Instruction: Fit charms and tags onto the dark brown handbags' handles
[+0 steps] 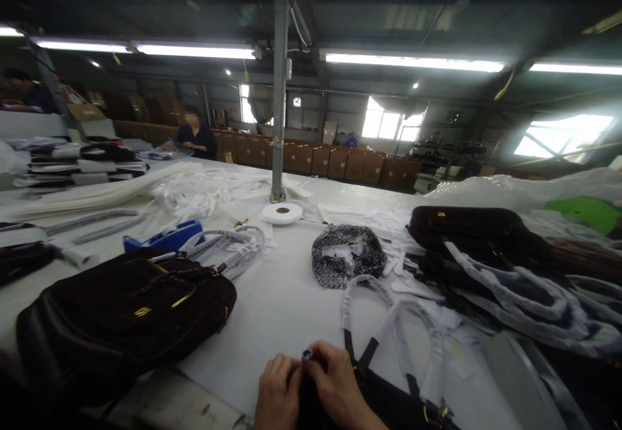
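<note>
At the table's near edge my left hand (279, 388) and my right hand (335, 381) meet, both with fingers closed in a pinch. Between the fingertips shows a small piece with a rounded, light-rimmed dark end (306, 355); its kind is too small to make out. Dark material hangs just below the hands. Right beside my right hand lies a black bag (389, 397), partly cut off by the frame, its looped handles (432, 342) wrapped in white film. A black backpack (131, 313) with yellow accents rests to the left of my hands.
Ahead sit a speckled black-and-white bundle (318, 258) and a white tape roll (272, 214) by a metal post (278, 93). A blue holder (168, 237) stands behind the backpack. More black bags (466, 223) are piled right. A person (197, 138) works across the table.
</note>
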Motion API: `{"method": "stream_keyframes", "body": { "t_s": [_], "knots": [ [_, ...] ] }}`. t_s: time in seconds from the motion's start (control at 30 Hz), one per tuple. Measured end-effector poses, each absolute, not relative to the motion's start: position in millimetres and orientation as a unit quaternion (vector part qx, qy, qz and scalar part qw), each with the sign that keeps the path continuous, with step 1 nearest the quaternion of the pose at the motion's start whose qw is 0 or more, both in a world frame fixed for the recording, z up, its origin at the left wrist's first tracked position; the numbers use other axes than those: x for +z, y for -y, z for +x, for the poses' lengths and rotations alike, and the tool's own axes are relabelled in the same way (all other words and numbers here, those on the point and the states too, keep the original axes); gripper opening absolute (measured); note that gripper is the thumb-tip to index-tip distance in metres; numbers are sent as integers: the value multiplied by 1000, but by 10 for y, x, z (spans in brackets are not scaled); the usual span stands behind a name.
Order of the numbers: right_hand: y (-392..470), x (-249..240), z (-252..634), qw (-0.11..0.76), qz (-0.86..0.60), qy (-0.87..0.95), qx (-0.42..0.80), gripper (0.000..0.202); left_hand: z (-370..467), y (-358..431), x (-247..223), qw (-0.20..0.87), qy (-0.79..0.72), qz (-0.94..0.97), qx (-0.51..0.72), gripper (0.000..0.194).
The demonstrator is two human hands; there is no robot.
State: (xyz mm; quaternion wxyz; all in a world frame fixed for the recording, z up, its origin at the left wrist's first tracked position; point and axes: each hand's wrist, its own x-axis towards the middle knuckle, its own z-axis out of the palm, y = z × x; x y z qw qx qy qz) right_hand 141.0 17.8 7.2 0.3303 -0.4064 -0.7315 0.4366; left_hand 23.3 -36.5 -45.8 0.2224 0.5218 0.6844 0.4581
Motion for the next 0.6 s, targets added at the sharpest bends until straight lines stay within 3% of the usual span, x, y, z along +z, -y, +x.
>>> {"method": "stream_keyframes", "body": {
  "t_s": [0.13,0.27,0.37,0.47,0.6],
  "knots": [
    [-149,-15,1451,345,-396,727,442,11,152,352,-543,325,-685,455,466,27],
    [-176,1,1531,339,-343,741,466,9,20,298,-499,431,-596,457,500,53],
    [-196,28,1541,338,-339,738,476,10,11,275,-381,458,-538,508,492,31],
    [-203,21,1473,356,-392,721,447,13,79,305,-341,367,-611,506,486,27],
    [-217,-38,1311,368,-481,665,438,15,132,376,-481,65,-669,618,407,21]
  ]
}}
